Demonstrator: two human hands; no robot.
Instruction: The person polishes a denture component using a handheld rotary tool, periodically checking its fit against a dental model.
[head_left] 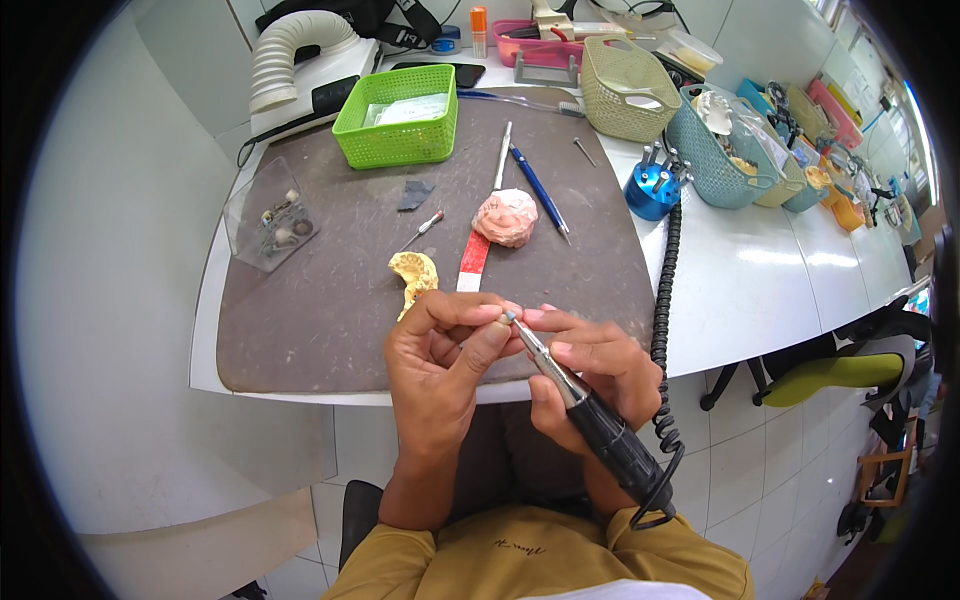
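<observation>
My left hand (440, 345) pinches a small pale piece (506, 318) between thumb and fingers; it is too small and covered to name for certain. In my right hand (610, 365) is a rotary handpiece (605, 425) with a silver nose and black body, held like a pen. Its tip meets the pale piece, and the fingertips of both hands nearly touch. Just beyond my left hand lies a yellow dental model (415, 272). Farther off, a pink dental model (506, 217) rests by a red and white strip (473, 262). A loose bur (426, 227) lies left of it.
On the brown mat (340, 340) are a blue pencil (537, 188), a silver tool (502, 155), a grey abrasive scrap (416, 195), a clear bur box (275, 225) and a green basket (405, 145). A blue bur stand (653, 192) and coiled cord (666, 300) are at right.
</observation>
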